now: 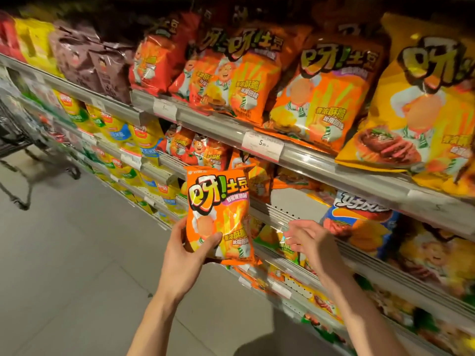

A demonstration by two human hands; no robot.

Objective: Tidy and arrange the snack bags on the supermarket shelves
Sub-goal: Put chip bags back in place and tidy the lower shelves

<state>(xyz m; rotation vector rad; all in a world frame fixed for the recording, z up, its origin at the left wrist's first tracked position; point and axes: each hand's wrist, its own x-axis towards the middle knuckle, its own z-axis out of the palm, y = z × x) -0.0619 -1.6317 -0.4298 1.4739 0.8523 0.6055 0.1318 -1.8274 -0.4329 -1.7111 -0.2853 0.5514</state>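
Beside stocked shelves (pixel 318 160), left hand (pixel 187 255) gripping orange snack bag (pixel 221 214); right hand (pixel 311 240) fingers loosely spread.

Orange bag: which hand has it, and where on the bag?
The left hand grips the orange bag at its lower left corner, thumb across the front. The right hand holds nothing.

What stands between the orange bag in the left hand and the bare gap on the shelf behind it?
Nothing visible blocks it. The left hand holds the orange bag in front of the shelves, and the gap lies just right of it. The right hand hovers open lower down, below the gap rather than across it.
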